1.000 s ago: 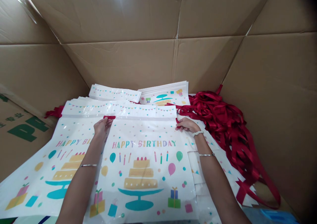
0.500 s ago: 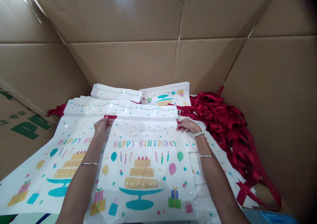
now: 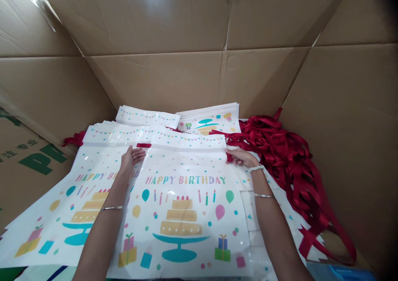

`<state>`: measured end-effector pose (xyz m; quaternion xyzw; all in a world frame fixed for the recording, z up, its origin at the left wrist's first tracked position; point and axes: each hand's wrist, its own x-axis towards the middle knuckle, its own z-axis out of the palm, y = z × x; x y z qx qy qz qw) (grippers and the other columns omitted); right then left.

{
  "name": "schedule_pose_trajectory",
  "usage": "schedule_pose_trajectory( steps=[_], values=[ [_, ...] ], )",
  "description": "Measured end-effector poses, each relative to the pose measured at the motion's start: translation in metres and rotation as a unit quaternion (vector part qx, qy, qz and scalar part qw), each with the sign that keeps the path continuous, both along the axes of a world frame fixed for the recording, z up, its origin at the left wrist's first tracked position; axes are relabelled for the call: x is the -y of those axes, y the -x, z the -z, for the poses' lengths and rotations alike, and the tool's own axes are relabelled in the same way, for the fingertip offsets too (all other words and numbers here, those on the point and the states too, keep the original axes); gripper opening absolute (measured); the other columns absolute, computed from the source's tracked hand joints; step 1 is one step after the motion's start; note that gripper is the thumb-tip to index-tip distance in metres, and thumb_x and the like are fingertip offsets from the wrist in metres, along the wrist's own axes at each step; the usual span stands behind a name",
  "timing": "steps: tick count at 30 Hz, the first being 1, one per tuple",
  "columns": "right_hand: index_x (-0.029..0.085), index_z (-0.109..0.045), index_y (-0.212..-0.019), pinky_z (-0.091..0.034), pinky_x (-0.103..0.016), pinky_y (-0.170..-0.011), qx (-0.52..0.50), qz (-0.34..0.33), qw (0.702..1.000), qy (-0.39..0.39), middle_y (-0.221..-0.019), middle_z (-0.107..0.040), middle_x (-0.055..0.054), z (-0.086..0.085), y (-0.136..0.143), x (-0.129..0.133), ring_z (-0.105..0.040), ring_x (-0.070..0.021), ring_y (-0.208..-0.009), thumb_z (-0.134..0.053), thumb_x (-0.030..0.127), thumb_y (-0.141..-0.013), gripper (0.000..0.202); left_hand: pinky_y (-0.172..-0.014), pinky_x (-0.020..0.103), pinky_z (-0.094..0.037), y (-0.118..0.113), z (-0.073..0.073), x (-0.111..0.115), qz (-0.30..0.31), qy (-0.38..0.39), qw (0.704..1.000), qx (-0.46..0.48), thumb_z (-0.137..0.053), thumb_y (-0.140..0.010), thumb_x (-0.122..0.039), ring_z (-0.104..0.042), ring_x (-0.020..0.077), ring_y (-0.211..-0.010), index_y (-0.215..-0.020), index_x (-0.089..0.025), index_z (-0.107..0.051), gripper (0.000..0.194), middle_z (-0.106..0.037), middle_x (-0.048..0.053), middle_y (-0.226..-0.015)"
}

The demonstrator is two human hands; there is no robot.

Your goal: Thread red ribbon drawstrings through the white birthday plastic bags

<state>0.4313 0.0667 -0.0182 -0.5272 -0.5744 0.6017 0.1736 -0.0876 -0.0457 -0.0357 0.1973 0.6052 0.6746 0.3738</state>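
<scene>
A white "Happy Birthday" sheet (image 3: 182, 165) with a printed cake lies face up in the middle, over other printed sheets. A short red ribbon end (image 3: 144, 145) sticks out at its upper left edge. Just below that ribbon is my left hand (image 3: 133, 156), its fingers close together beside the sheet's edge; whether anything is between them is hidden. At the upper right edge, my right hand (image 3: 243, 157) pinches a red ribbon piece (image 3: 229, 157).
Tall cardboard walls (image 3: 155, 78) rise behind and on both sides. A heap of red ribbons (image 3: 273, 148) lies at the right. More printed sheets (image 3: 105, 161) are stacked at the left and behind. Something blue (image 3: 348, 272) shows at the lower right.
My left hand has come off the left ribbon end, which now shows apart from the fingers. The sheet and my right hand appear slightly farther right in view.
</scene>
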Motion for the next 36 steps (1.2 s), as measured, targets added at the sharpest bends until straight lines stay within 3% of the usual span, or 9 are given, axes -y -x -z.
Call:
schedule_pose_trajectory(
  steps=[4,9,13,18,21,24,32,34,36],
  values=[
    [0.016,-0.05,-0.072,-0.015,-0.016,-0.031,-0.013,0.035,0.999,0.025,-0.062,-0.069,-0.011,0.0032,-0.0035,-0.0024,-0.047,-0.0064,-0.037,-0.047,0.048,-0.1,0.043,-0.052,0.026,-0.056,-0.0025,-0.0021,0.0004,0.02,0.017,1.0,-0.01,-0.045,-0.099,-0.044,-0.07,0.0203,-0.063,-0.086,-0.008,-0.069,0.044,-0.071,0.017,-0.078],
    [0.016,-0.048,-0.067,-0.016,-0.016,-0.03,0.016,0.005,1.0,0.01,-0.055,-0.066,-0.01,-0.0012,-0.0015,0.0006,-0.04,-0.0052,-0.031,-0.045,0.035,-0.102,0.04,-0.051,0.024,-0.054,-0.0076,-0.006,0.0006,0.017,0.022,1.0,-0.009,-0.042,-0.1,-0.041,-0.067,0.0179,-0.058,-0.086,-0.008,-0.069,0.045,-0.071,0.016,-0.075],
    [0.015,-0.049,-0.063,-0.015,-0.017,-0.03,0.039,-0.001,0.999,-0.006,-0.052,-0.064,-0.01,-0.0026,-0.0008,0.0012,-0.038,-0.0057,-0.029,-0.042,0.037,-0.102,0.045,-0.048,0.024,-0.053,-0.009,-0.0073,0.0008,0.028,0.027,0.999,-0.011,-0.046,-0.098,-0.041,-0.065,0.017,-0.053,-0.087,-0.008,-0.068,0.041,-0.07,0.015,-0.072],
    [0.013,-0.054,-0.064,-0.019,-0.016,-0.032,-0.002,0.001,0.999,-0.043,-0.04,-0.051,0.0,0.0022,-0.0052,-0.0007,-0.033,-0.0041,-0.03,-0.06,0.028,-0.093,0.033,-0.047,0.024,-0.052,-0.008,-0.0057,0.0002,0.033,0.027,0.999,-0.02,-0.044,-0.098,-0.041,-0.064,0.0167,-0.052,-0.084,-0.009,-0.068,0.042,-0.07,0.015,-0.072],
    [0.012,-0.058,-0.072,-0.023,-0.013,-0.034,-0.039,0.038,0.998,-0.018,-0.047,-0.056,0.001,0.0013,-0.0039,0.0003,-0.039,-0.0037,-0.035,-0.067,0.014,-0.085,0.016,-0.046,0.023,-0.051,-0.0073,-0.0045,0.0001,0.036,0.026,0.999,-0.026,-0.044,-0.099,-0.04,-0.064,0.0163,-0.052,-0.082,-0.009,-0.068,0.043,-0.07,0.015,-0.072],
    [0.012,-0.057,-0.076,-0.031,-0.012,-0.038,-0.078,0.048,0.996,0.007,-0.061,-0.066,-0.004,-0.0003,0.0012,0.0021,-0.047,-0.0034,-0.042,-0.068,0.009,-0.083,0.013,-0.047,0.023,-0.052,-0.0066,-0.0036,0.0,0.04,0.027,0.998,-0.028,-0.042,-0.099,-0.039,-0.064,0.0162,-0.052,-0.082,-0.009,-0.068,0.044,-0.07,0.014,-0.071],
    [0.014,-0.055,-0.078,-0.015,-0.016,-0.032,0.038,-0.046,0.996,-0.069,-0.043,-0.054,0.002,0.0068,0.0001,-0.0004,-0.03,-0.0033,-0.03,-0.069,0.024,-0.086,0.019,-0.045,0.022,-0.051,-0.0053,-0.0014,-0.0002,0.041,0.018,0.998,-0.032,-0.048,-0.096,-0.038,-0.064,0.0156,-0.051,-0.082,-0.008,-0.068,0.039,-0.07,0.015,-0.072],
    [0.015,-0.055,-0.077,-0.015,-0.016,-0.032,0.053,-0.038,0.994,-0.09,-0.041,-0.053,0.002,0.0064,-0.002,-0.0015,-0.03,-0.0036,-0.029,-0.07,0.034,-0.087,0.026,-0.046,0.022,-0.05,-0.0056,-0.0017,-0.0001,0.041,0.021,0.998,-0.035,-0.048,-0.095,-0.037,-0.064,0.015,-0.051,-0.083,-0.008,-0.068,0.038,-0.07,0.014,-0.073],
    [0.015,-0.055,-0.078,-0.015,-0.016,-0.032,0.06,0.016,0.994,-0.093,-0.042,-0.054,0.001,0.0053,-0.0027,-0.0023,-0.031,-0.0041,-0.029,-0.062,0.042,-0.093,0.031,-0.046,0.021,-0.05,-0.0058,-0.0024,0.0001,0.045,0.025,0.998,-0.039,-0.047,-0.095,-0.037,-0.064,0.0146,-0.052,-0.083,-0.007,-0.068,0.038,-0.07,0.013,-0.073]
  ],
)
